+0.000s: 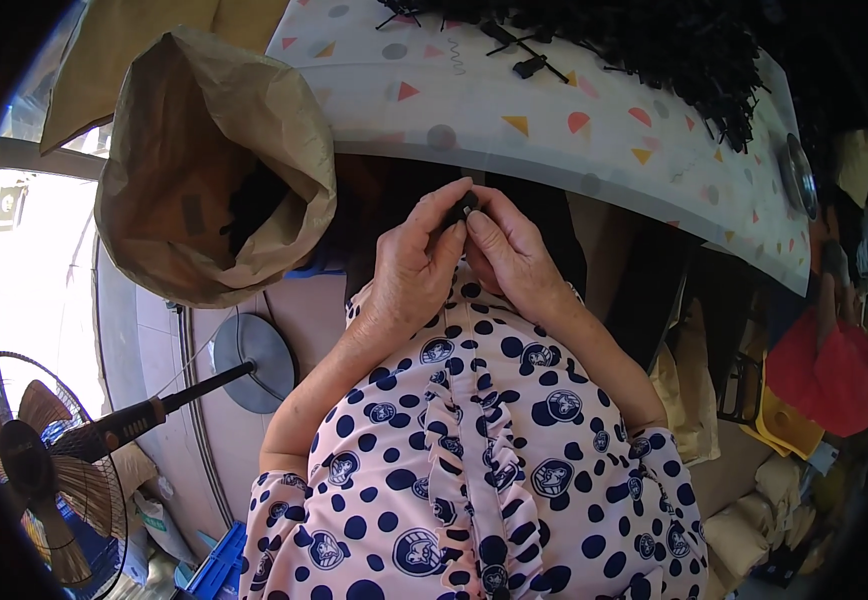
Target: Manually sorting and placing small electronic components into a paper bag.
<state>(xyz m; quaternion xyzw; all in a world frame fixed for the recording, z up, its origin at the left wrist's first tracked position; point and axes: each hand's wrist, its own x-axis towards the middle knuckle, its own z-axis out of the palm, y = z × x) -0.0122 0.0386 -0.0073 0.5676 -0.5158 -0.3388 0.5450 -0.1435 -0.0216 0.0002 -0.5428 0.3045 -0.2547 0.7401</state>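
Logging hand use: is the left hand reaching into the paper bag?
No, the left hand and right hand hold a small black piece, outside the bag.

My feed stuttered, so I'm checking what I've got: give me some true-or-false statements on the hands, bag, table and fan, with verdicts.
1. The left hand and right hand meet around a small black piece. True.
2. The brown paper bag is folded shut. False: its mouth is open, with black contents showing inside.
3. A pile of black parts lies on the patterned table cover. True.
4. The fan is at the picture's upper right. False: it is at the lower left.
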